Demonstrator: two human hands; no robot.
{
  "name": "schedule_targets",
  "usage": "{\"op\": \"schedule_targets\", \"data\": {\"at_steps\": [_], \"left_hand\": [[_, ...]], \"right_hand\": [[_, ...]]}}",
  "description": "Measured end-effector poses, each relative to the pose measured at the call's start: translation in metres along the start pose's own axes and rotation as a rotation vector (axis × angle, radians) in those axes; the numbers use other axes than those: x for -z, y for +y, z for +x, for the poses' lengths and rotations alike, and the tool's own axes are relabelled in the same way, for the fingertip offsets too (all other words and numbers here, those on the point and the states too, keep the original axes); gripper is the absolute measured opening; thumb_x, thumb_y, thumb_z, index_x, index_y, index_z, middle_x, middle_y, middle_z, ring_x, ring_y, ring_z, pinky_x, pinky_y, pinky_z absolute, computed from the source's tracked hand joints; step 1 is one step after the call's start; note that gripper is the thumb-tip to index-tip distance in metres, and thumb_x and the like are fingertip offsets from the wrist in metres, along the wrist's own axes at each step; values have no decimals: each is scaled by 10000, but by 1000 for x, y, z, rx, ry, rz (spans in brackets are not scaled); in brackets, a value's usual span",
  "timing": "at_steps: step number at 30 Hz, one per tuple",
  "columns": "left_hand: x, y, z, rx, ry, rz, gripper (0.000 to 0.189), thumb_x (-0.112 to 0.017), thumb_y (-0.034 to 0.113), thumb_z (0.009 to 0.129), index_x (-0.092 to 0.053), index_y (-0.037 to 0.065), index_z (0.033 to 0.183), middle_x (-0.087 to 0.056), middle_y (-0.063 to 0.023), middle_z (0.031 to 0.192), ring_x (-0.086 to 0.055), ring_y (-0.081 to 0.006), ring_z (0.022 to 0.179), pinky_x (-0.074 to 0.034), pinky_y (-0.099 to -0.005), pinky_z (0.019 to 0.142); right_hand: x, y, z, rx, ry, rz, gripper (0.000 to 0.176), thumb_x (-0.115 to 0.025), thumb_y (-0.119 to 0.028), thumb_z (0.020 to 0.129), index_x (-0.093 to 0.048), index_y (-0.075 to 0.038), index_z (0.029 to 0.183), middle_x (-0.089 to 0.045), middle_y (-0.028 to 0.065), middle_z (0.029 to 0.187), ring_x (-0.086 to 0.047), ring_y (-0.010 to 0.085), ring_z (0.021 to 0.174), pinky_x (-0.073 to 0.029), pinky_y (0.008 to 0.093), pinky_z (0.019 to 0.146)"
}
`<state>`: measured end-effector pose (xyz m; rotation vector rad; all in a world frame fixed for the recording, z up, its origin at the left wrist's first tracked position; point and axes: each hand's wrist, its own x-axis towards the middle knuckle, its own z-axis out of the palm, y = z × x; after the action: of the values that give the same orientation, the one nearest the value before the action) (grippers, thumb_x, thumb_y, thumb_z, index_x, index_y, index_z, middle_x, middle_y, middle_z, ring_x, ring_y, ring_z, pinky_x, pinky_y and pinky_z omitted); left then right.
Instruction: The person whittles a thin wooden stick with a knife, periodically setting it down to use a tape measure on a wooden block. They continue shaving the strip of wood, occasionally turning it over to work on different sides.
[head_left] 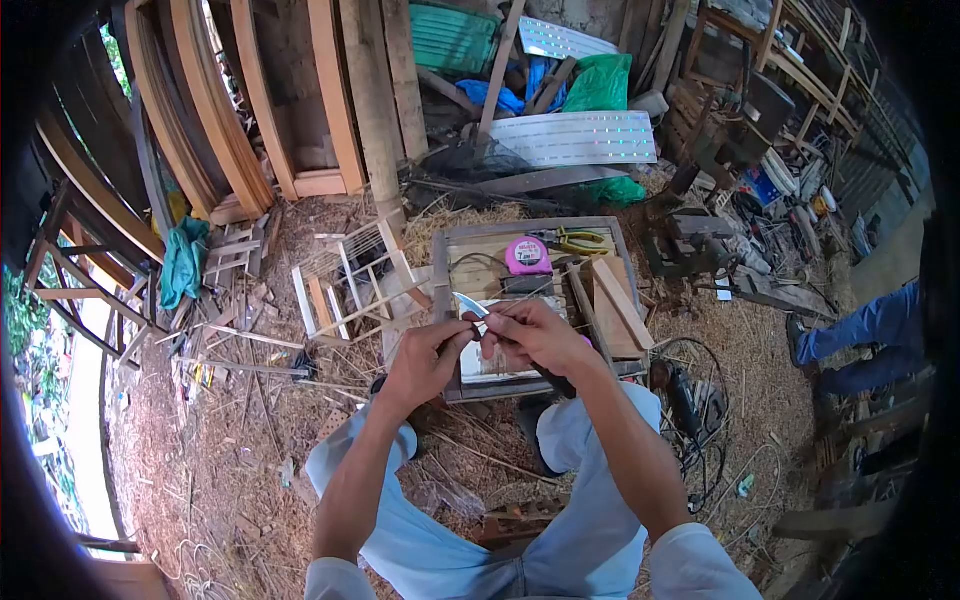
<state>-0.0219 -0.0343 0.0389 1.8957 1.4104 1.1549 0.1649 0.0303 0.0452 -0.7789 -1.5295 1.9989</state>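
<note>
My left hand and my right hand meet in front of me above a low wooden work table. Between them is a knife with a pale blade pointing up and left. The right hand is closed around the knife's handle. The left hand's fingertips pinch a thin strip or stick right at the blade. A pink tape measure and yellow-handled pliers lie at the table's far side. A wooden block rests on its right part.
Wood shavings and straw cover the ground. Timber frames lean at the back left, a small slatted frame lies left of the table. A power tool with cable sits at the right. Another person's blue-clad legs are at far right.
</note>
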Motion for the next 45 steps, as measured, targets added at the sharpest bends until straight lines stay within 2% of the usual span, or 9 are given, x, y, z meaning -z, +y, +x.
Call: {"op": "schedule_targets", "data": {"at_steps": [9,25,28,32,33,35,37,39,45], "left_hand": [[8,-4,-6,100,-120,-77,155,-570,125,889,-651,-5,914,-665,-78,766,-575,-107,694,-463,-278,670],[30,-21,-14,143,-181,-67,134,-570,93,877,-650,-9,912,-678,-92,805,-627,-156,738,-474,-289,699],[45,-43,-24,70,-122,-39,133,-567,90,878,-649,-8,916,-676,-88,794,-619,-155,721,-470,-286,685],[55,-49,-23,214,13,-8,131,-564,89,880,-646,0,928,-659,-99,761,-599,-154,689,-459,-286,663],[48,-47,-20,211,16,66,130,-563,90,881,-644,3,934,-648,-105,744,-585,-155,666,-454,-289,645],[30,-40,-15,73,47,38,126,-565,87,879,-636,3,941,-624,-117,709,-549,-167,610,-437,-304,596],[18,-30,-7,132,-89,77,118,-556,53,880,-626,-27,931,-648,-106,782,-601,-150,758,-464,-294,725],[12,-25,-3,111,-66,48,113,-552,47,879,-620,-32,921,-640,-105,765,-597,-157,735,-461,-292,726],[25,-26,-2,112,-88,-59,111,-540,50,889,-610,-34,903,-641,-89,775,-578,-134,749,-453,-282,707]], "right_hand": [[24,-14,-18,8,111,23,311,-537,-238,940,-617,45,1040,-556,-1,655,-321,29,466,-219,203,416],[50,-14,-25,59,218,95,270,-511,-201,948,-619,38,1010,-551,-5,690,-324,26,474,-234,188,418],[68,-31,-36,102,613,-35,307,-487,-257,962,-626,5,1041,-493,-44,637,-346,40,478,-258,200,427],[90,-16,-46,257,425,134,279,-507,-283,950,-607,-47,1061,-521,-28,654,-374,38,487,-267,199,426],[77,-11,-37,29,409,75,242,-515,-266,944,-589,-77,1077,-565,-15,688,-403,31,507,-293,191,432],[26,-3,-20,-40,342,15,224,-528,-255,930,-556,-85,1073,-604,-5,734,-437,32,527,-329,180,446],[-2,5,0,-13,127,89,311,-502,-225,948,-550,-27,1184,-583,-8,710,-387,27,506,-297,192,437],[-3,4,11,38,71,199,294,-479,-211,962,-580,-9,1150,-550,-12,673,-350,32,492,-275,198,437],[31,-18,-7,48,186,83,272,-470,-226,970,-629,-8,1000,-521,-25,652,-325,25,484,-266,191,439]]}}
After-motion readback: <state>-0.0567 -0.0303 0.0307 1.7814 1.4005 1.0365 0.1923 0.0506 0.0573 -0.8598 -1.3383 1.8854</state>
